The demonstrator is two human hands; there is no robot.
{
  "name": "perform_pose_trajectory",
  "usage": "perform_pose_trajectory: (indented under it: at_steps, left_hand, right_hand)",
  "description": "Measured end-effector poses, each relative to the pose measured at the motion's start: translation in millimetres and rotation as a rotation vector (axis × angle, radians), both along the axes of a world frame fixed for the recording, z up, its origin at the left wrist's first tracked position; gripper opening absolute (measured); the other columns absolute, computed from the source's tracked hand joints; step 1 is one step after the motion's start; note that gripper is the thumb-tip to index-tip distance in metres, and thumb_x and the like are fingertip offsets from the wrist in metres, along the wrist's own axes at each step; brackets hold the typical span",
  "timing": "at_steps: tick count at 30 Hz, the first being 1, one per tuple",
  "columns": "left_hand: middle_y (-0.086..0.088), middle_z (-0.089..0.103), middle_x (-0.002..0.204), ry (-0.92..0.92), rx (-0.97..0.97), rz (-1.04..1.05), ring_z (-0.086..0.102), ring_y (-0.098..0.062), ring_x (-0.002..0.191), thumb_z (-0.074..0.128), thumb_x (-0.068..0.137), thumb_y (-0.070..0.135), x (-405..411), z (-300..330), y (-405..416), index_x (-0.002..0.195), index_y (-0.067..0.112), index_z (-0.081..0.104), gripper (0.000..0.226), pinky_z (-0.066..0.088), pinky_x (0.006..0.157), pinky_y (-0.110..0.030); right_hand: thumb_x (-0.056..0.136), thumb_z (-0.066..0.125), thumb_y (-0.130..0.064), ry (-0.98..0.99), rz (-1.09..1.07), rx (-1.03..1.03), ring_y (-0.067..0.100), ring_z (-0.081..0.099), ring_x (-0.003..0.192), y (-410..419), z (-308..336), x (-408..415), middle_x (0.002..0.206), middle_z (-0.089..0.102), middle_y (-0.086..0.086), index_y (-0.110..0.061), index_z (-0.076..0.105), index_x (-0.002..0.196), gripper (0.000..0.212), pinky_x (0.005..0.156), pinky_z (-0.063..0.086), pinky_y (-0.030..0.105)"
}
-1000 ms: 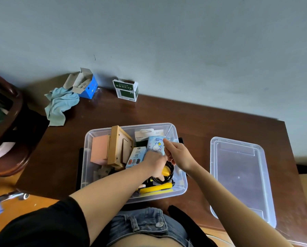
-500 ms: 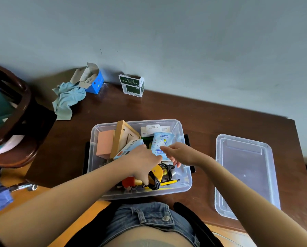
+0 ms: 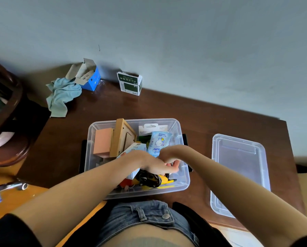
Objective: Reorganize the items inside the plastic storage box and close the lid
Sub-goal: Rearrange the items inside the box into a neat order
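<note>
At centre frame sits the storage box [image 3: 182,182], both my hands down inside its near right corner. My left hand [image 3: 149,164] lies over the cables [image 3: 150,180]; whether it grips them I cannot tell. My right hand [image 3: 168,157] curls, its hold hidden. Well apart at right, nearer my right arm, the lid [image 3: 238,173] lies lengthwise.

Since a second ago the right hand [image 3: 168,157] has let go of the light blue packet [image 3: 158,142] and dropped beside the left hand [image 3: 154,163]. The packet now leans upright at the box's [image 3: 183,180] far end
</note>
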State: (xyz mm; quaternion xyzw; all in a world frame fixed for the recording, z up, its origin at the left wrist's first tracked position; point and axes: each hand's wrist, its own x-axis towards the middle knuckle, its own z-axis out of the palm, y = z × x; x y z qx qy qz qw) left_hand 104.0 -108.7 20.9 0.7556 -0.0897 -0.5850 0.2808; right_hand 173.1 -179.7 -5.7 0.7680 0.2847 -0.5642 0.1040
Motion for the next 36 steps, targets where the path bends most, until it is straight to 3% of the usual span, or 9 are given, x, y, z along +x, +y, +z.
perform_pose_trajectory:
  at_steps: [1, 6, 14, 19, 23, 26, 30, 33, 36]
  left_hand:
    - [0.002, 0.029, 0.075, -0.126, 0.059, 0.012, 0.038, -0.01, 0.078, 0.028, 0.096, 0.058, 0.9, -11.1, -1.0, 0.081, 0.024, 0.04, 0.039, 0.025, 0.091, -0.032]
    - [-0.007, 0.034, 0.067, -0.322, 0.34, 0.107, 0.032, -0.02, 0.058, 0.034, 0.093, 0.006, -3.6, -24.3, -13.5, 0.074, 0.006, 0.047, 0.023, 0.034, 0.069, -0.037]
    - [-0.005, 0.027, 0.065, -0.198, 0.423, -0.073, 0.022, -0.017, 0.055, 0.037, 0.092, -0.001, 20.1, -38.2, -21.6, 0.062, 0.011, 0.031, 0.033, 0.027, 0.07, -0.032]
    - [-0.01, 0.038, 0.067, -0.183, 0.461, -0.086, 0.03, -0.018, 0.051, 0.035, 0.093, 0.002, 26.7, -38.4, -19.6, 0.082, 0.006, 0.047, 0.017, 0.028, 0.049, -0.027]
    - [-0.021, 0.042, 0.138, -0.012, 0.556, 0.07, 0.056, -0.018, 0.056, 0.031, 0.098, 0.024, 27.1, -44.7, -24.5, 0.145, 0.011, 0.022, 0.05, 0.05, 0.084, -0.033]
    - [-0.012, 0.021, 0.155, 0.017, 0.606, 0.063, 0.056, -0.018, 0.06, 0.03, 0.095, 0.031, 26.5, -52.9, -27.4, 0.151, 0.018, -0.014, 0.072, 0.045, 0.088, -0.032]
    - [-0.011, 0.014, 0.157, 0.029, 0.571, 0.03, 0.061, -0.025, 0.094, 0.038, 0.096, 0.031, 20.0, -54.9, -24.2, 0.151, 0.024, -0.011, 0.074, 0.045, 0.094, -0.033]
    - [-0.015, 0.032, 0.145, -0.012, 0.532, -0.037, 0.058, -0.022, 0.065, 0.034, 0.098, 0.034, 13.6, -45.0, -22.8, 0.151, 0.015, 0.01, 0.061, 0.047, 0.082, -0.032]
    - [-0.01, 0.052, 0.093, -0.01, 0.482, -0.093, 0.049, -0.019, 0.055, 0.028, 0.096, 0.037, 8.5, -32.9, -23.3, 0.12, 0.009, 0.04, 0.039, 0.042, 0.064, -0.028]
  right_hand:
    - [0.091, 0.04, -0.004, -0.013, -0.009, 0.012, 0.018, 0.049, 0.057, 2.3, -1.1, 0.1, 0.068, 0.051, 0.003, -0.01, 0.055, 0.095, 0.017, 0.052, 0.042, 0.024]
    - [0.098, 0.03, 0.001, -0.1, 0.031, 0.062, 0.015, 0.052, 0.049, 6.4, 0.7, 3.4, 0.078, 0.043, 0.005, -0.003, 0.048, 0.114, 0.024, 0.047, 0.043, 0.022]
    - [0.093, 0.037, 0.005, -0.144, 0.133, 0.143, 0.017, 0.05, 0.048, 4.1, -0.6, 7.1, 0.068, 0.042, 0.005, -0.009, 0.042, 0.082, 0.018, 0.051, 0.044, 0.025]
    - [0.097, 0.029, 0.001, -0.153, 0.011, 0.191, 0.019, 0.051, 0.052, 7.3, -5.9, 9.5, 0.066, 0.046, 0.006, 0.001, 0.049, 0.116, 0.027, 0.052, 0.041, 0.024]
    - [0.095, 0.034, 0.002, -0.14, -0.131, 0.196, 0.019, 0.048, 0.054, 6.9, -10.3, 8.8, 0.082, 0.044, 0.009, 0.002, 0.046, 0.122, 0.029, 0.046, 0.041, 0.026]
    - [0.095, 0.036, 0.004, -0.029, -0.169, 0.158, 0.021, 0.051, 0.055, 6.7, -15.8, 10.3, 0.083, 0.042, 0.009, 0.004, 0.048, 0.121, 0.029, 0.038, 0.046, 0.025]
    - [0.096, 0.034, -0.006, 0.081, -0.341, 0.102, 0.02, 0.047, 0.055, 7.7, -25.4, 13.2, 0.071, 0.044, 0.008, -0.003, 0.051, 0.088, 0.019, 0.042, 0.05, 0.024]
    - [0.098, 0.032, -0.021, 0.153, -0.44, -0.015, 0.018, 0.044, 0.053, 11.4, -29.6, 13.7, 0.064, 0.043, 0.005, -0.01, 0.044, 0.07, 0.032, 0.047, 0.05, 0.025]
    - [0.097, 0.038, -0.02, 0.181, -0.42, -0.128, 0.016, 0.049, 0.052, 11.6, -31.1, 11.5, 0.065, 0.046, 0.004, -0.009, 0.047, 0.07, 0.03, 0.044, 0.05, 0.021]
